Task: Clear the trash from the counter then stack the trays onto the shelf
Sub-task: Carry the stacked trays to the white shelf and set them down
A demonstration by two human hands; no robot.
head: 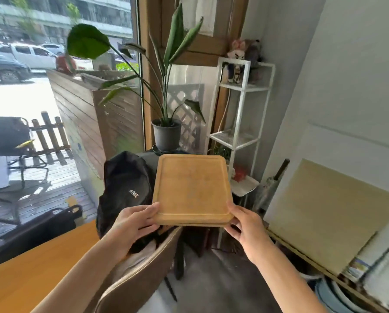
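At the left, an orange table [31, 263] runs under the left forearm, with a black backpack [125, 188] just past its far edge and a brown chair back [139, 274] below. The left hand [134, 224] grasps the near left corner of the wooden trays [192, 190], thumb on top and fingers underneath; a seam along the near edge suggests two trays held as one stack, though that is hard to confirm. The stack is held in the air, roughly level and tipped slightly away, above the chair and in front of a potted plant [166, 132]. The right hand [245, 224] grasps the near right corner the same way. Further right stands the white shelf [236, 138], its middle mesh tier bare and a lower tier holding a white dish with something red. To place the load well, I judge the person should keep both hands pinched so the trays do not slide apart, keep them flat, lead with the far edge onto the open middle tier, and clear the frame's uprights before letting go.
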